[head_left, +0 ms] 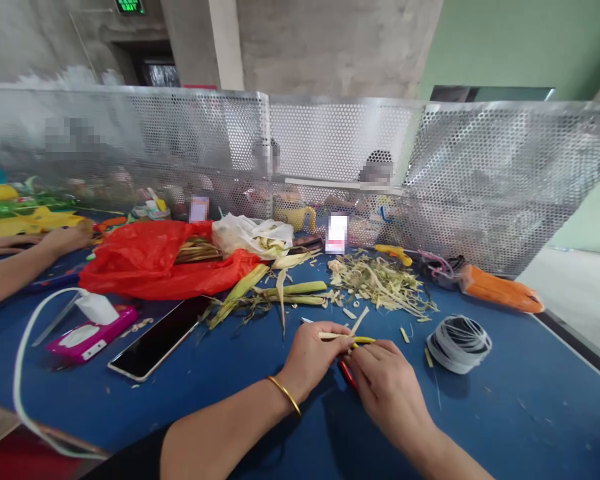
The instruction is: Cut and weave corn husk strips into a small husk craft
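Note:
Above the blue table, my two hands meet near the front middle. My left hand [313,357], with a gold bangle on its wrist, pinches a pale plant strip [360,322] between thumb and fingers. My right hand [383,377] is closed beside it, its fingertips almost touching the left ones. By the right fingers show a yellow curved piece [364,340] and a red handle [347,375], perhaps of one tool; its working end is hidden by the hands. Ahead lie a heap of shredded plant strips [380,283] and green-yellow stalks [300,289].
To the right sit a coil of grey cord [459,343] and an orange packet [500,289]. Leftward are a black phone [157,340], a magenta power strip [93,337] with a white cable, and a red plastic bag [140,257]. A perforated screen [340,140] stands behind; another person's hand [70,240] works far left.

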Demonstrator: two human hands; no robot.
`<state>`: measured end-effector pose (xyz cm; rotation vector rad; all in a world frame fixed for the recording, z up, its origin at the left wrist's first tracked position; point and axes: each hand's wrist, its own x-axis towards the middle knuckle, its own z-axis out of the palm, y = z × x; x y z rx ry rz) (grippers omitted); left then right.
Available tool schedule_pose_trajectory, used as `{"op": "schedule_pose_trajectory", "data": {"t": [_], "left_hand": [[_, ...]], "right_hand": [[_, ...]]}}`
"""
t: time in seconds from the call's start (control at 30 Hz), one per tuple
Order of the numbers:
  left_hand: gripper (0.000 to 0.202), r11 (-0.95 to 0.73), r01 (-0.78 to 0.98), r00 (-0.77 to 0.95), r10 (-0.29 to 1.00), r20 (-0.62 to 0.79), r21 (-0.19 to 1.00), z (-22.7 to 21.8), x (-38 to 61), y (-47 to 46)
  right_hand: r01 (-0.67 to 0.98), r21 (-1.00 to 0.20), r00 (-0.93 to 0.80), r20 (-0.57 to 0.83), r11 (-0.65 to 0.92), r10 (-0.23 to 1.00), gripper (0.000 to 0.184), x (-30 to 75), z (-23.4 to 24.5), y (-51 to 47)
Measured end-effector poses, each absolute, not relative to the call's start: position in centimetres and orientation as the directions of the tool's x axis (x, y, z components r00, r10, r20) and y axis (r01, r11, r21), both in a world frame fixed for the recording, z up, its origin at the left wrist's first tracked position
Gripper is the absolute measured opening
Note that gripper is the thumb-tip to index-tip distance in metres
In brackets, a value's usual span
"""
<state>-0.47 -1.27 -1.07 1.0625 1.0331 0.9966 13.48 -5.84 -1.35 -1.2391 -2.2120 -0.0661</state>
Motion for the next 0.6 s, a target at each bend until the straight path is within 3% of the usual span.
{"op": "schedule_pose_trajectory", "data": {"t": [0.1, 0.2, 0.27, 0.47, 0.6], "left_hand": [[0.016, 0.265, -0.197, 0.217, 0.951, -0.221, 0.944, -0.6, -0.8, -1.0], [0.023, 0.293, -0.263, 0.191, 0.95, -0.248, 0.919, 0.1, -1.2, -0.8], [0.027, 0.319, -0.291, 0.228, 0.939, -0.259, 0.902, 0.4, -1.4, -0.9], [0.032, 0.414, -0.282, 0.491, 0.837, -0.24, 0.866, 0.9, -1.5, -1.8], [0.034, 0.405, -0.258, 0.552, 0.807, -0.211, 0.877, 1.1, -1.9, -1.9]], "right_hand": [[0.787, -0.315, -0.346, 0.486, 0.53, 0.803, 0.032, 13.8, -1.2, -5.7], [0.779, -0.46, -0.17, 0.5, 0.426, 0.849, 0.025, 15.0, -0.8, -5.0], [0.774, -0.49, -0.114, 0.516, 0.401, 0.849, 0.023, 15.8, -0.6, -4.3], [0.713, -0.404, -0.344, 0.51, 0.573, 0.788, 0.018, 16.2, -0.6, -3.5], [0.694, -0.395, -0.383, 0.505, 0.602, 0.773, 0.025, 15.8, -0.5, -3.8]]}}
